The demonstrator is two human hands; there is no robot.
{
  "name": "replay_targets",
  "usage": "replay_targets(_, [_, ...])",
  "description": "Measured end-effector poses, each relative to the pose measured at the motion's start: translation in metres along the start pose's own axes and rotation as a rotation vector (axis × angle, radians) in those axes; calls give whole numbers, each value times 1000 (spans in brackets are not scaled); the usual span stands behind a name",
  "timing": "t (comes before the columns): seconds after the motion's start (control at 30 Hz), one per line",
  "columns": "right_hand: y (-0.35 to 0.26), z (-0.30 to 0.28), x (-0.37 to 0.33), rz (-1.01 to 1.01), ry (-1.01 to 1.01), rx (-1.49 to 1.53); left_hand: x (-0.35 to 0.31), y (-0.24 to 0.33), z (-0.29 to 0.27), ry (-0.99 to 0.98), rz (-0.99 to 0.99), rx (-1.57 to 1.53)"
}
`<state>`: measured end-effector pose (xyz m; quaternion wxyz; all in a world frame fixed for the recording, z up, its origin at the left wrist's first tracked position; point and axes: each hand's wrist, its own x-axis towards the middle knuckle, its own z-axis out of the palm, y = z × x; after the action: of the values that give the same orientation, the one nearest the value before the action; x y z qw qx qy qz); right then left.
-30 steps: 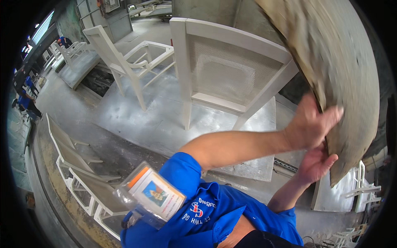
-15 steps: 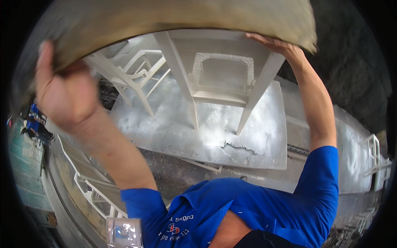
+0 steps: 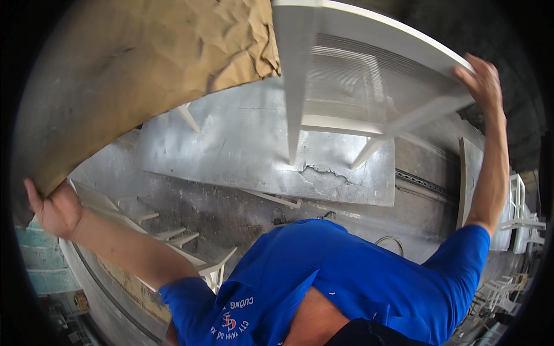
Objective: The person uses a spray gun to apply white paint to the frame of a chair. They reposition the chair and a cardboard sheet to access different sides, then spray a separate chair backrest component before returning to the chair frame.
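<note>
In the head view, that brown sheet spans the upper left, so its crumpled corner right by the white chair could scuff the finish imo if it swings. Left hand looks clamped on its lower-left edge, fingertips hidden; right hand grips the chair's top-rail corner.

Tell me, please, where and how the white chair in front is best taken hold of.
Probably by the top rail of the white chair, from above, near the ends: the chair stands upright, the rail is a narrow edge above the mesh panel, and the right grip is at its right corner.
</note>
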<state>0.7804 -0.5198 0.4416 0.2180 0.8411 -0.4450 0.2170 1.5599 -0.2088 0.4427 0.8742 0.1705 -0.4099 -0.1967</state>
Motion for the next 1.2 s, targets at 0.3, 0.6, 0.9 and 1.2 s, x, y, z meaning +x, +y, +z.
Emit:
replay_targets(0.3, [120, -53, -152, 141, -47, -105, -78, -170, -19, 163, -242, 93])
replay_targets(0.6, [94, -63, -187, 157, 26, -389, -233, -351, -151, 509, -728, 52])
replay_targets(0.9, [57, -53, -212, 488, 104, -274, -375, -436, -241, 819, -1182, 217])
replay_targets(1.2, [58, -68, -212, 642, 52, 109, -418, -467, -282, 1079, -1383, 502])
